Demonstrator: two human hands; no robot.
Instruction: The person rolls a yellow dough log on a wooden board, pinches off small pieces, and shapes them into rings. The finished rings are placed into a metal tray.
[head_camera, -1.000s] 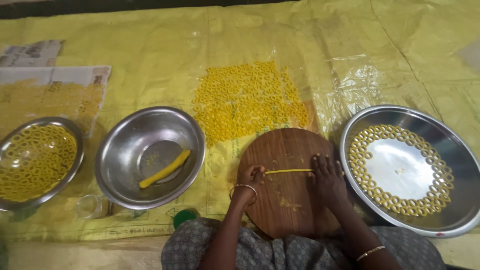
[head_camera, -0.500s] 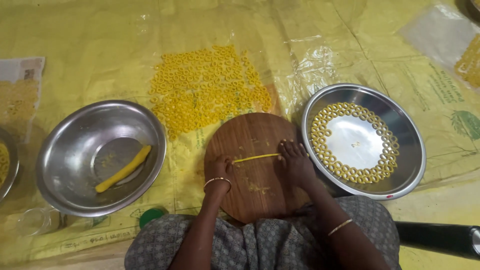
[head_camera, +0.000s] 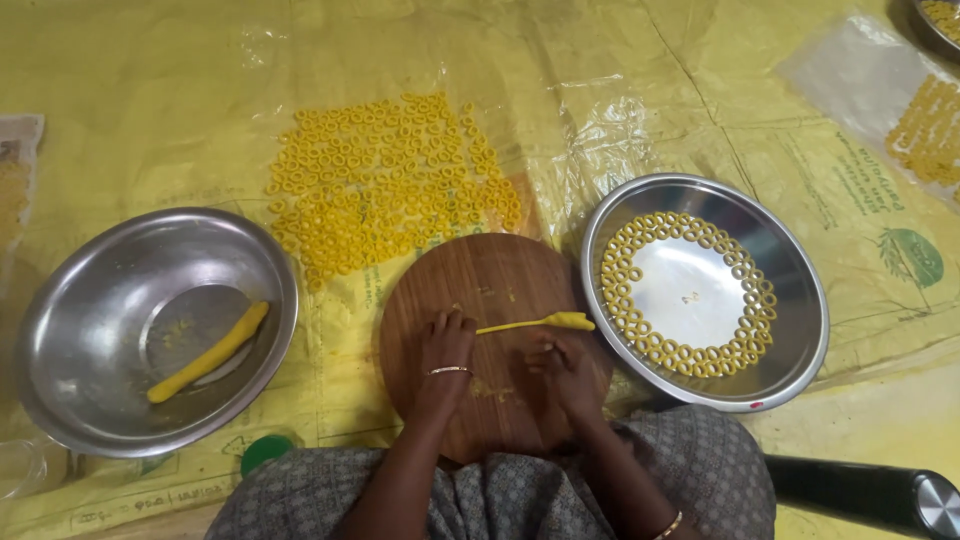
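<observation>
Fingers of our left hand pinch a thin yellow dough strand on the round wooden board; our right hand curls loosely, beside the ring-lined steel plate.

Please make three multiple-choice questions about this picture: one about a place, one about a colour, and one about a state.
1. Where does the thin dough strand lie?
A. On the round wooden board
B. In the steel bowl
C. On the steel plate

2. What colour are the dough rings spread on the sheet?
A. White
B. Yellow
C. Green

3. How is the steel plate on the right filled?
A. Rings cover all of it
B. It holds no rings
C. Rings line the rim, the middle is bare

Answers:
1. A: the strand lies across the board, with the left hand at its end and the right hand just below it.
2. B: the rings are yellow, like the thick dough roll in the steel bowl.
3. C: rings form a band around a bare, shiny middle.
</observation>
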